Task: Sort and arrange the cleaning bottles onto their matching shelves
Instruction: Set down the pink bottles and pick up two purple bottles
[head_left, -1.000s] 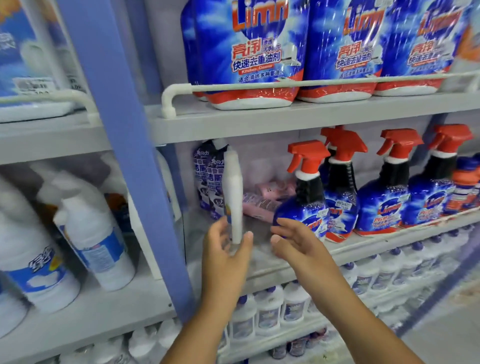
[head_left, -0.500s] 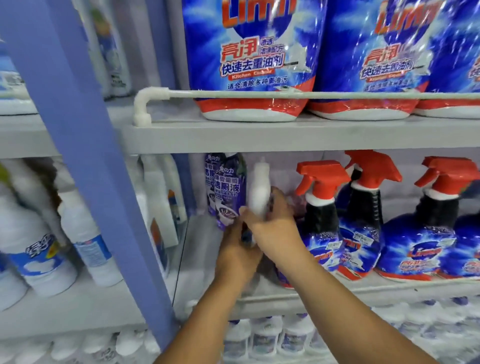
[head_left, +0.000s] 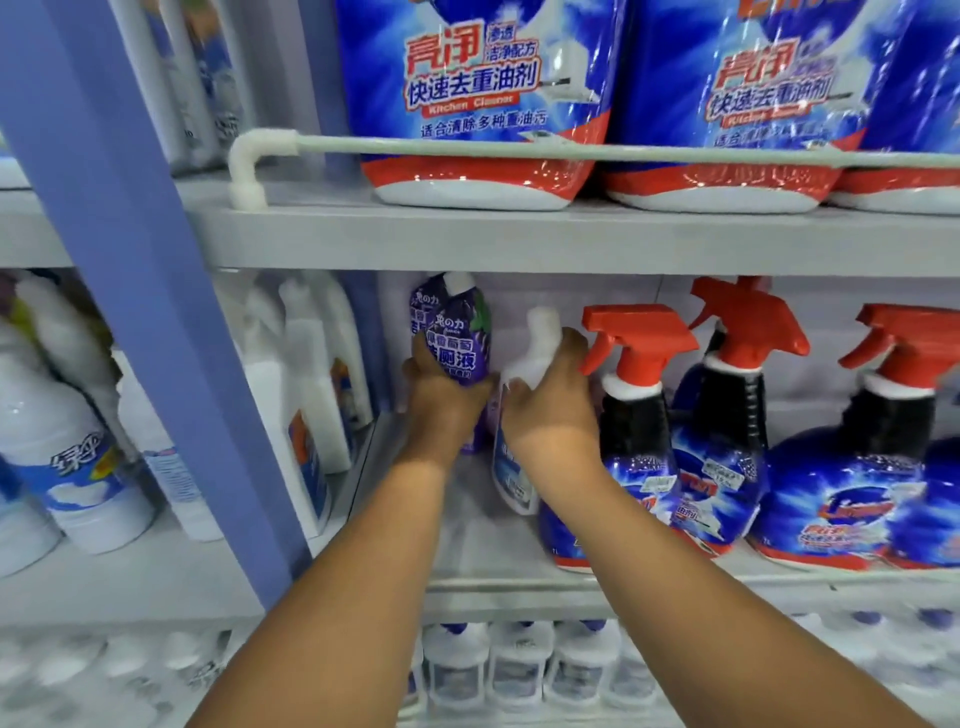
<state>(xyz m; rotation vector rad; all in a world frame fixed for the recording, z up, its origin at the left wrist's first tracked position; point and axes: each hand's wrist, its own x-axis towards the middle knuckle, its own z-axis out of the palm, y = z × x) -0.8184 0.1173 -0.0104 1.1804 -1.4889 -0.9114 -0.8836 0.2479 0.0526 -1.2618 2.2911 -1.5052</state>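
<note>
Left hand (head_left: 447, 400) grips purple glossy-labelled bottle (head_left: 460, 338); right hand (head_left: 550, 400) grips white smooth plastic bottle (head_left: 524, 415), both on grey middle shelf (head_left: 483, 545). Red-trigger blue spray bottle (head_left: 636, 431) touches right hand.

The large blue refill pouches (head_left: 478, 93) are running off the top edge. The left hand (head_left: 447, 400) is hiding the purple bottle's (head_left: 460, 338) lower half. The small white bottles (head_left: 519, 670) below are blurring.

Purple-labelled bottle (head_left: 458, 338) upright at middle shelf's (head_left: 498, 545) back, white bottle (head_left: 524, 405) just beside it, tilted slightly
</note>
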